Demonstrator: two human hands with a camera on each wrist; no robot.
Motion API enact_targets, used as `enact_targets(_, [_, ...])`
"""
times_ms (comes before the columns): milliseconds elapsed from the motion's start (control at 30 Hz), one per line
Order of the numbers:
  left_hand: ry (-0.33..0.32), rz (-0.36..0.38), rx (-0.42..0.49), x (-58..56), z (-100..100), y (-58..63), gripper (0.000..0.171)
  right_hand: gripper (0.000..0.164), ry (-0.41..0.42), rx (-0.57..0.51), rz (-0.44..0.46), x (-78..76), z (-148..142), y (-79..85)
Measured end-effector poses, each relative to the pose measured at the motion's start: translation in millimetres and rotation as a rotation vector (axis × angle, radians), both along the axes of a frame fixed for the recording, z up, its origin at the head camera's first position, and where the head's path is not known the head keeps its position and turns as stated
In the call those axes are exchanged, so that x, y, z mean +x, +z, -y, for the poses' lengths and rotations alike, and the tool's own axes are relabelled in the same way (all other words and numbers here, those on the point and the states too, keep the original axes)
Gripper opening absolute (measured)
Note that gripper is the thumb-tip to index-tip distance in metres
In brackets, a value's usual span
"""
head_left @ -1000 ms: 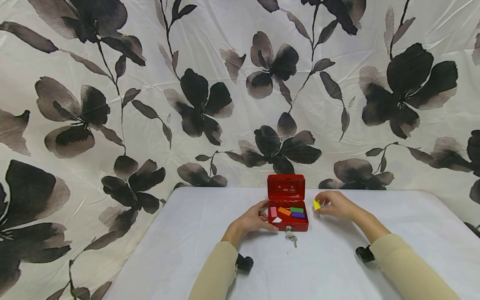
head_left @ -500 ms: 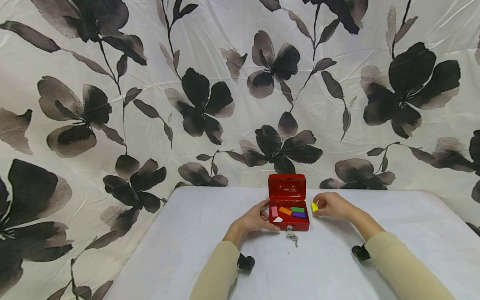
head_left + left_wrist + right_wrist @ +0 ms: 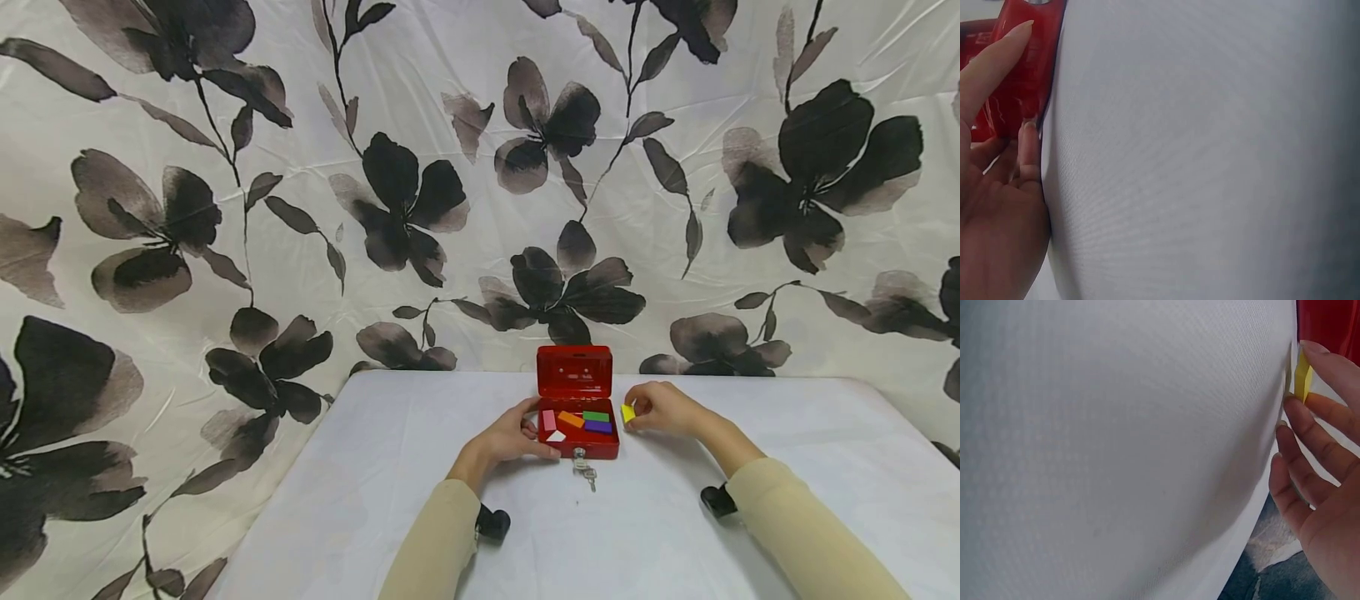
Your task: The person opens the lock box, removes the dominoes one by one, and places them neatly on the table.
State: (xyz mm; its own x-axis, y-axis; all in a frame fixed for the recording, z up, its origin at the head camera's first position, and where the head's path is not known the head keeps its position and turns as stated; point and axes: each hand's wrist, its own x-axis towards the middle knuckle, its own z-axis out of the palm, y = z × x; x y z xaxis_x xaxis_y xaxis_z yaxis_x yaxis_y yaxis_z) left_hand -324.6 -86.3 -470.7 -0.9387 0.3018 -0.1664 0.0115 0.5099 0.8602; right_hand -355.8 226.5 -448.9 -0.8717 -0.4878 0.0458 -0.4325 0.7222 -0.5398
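Observation:
A small red cash box point(image 3: 600, 452) stands on the table with its lid point(image 3: 574, 371) raised. Inside lie a pink block point(image 3: 549, 420), an orange block point(image 3: 572, 419), a green block point(image 3: 596, 416), a purple block point(image 3: 597, 427) and a white piece point(image 3: 556, 436). My left hand point(image 3: 504, 435) holds the box at its left front corner, thumb along the front wall point(image 3: 1035, 62) and fingers at the side. Just right of the box, my right hand point(image 3: 666, 408) pinches a yellow block point(image 3: 627, 413) between thumb and fingers, low over the tabletop; the right wrist view shows the block point(image 3: 1302, 378) edge-on.
Two keys point(image 3: 588, 475) hang from the lock point(image 3: 579, 454) on the box's front. White cloth covers the table point(image 3: 630, 542). Behind it hangs a floral curtain point(image 3: 465, 208), close to the raised lid.
My right hand has brought the yellow block slightly left, closer to the box's right side. The left hand keeps its hold, and the box stays in place.

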Motion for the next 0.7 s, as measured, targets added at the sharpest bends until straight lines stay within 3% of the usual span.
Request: enact_targets(700, [-0.004,0.020,0.042,-2.6,0.5,-2.5,0.099,0.037,-0.062,0.027,0.071,1.5,5.1,0.0])
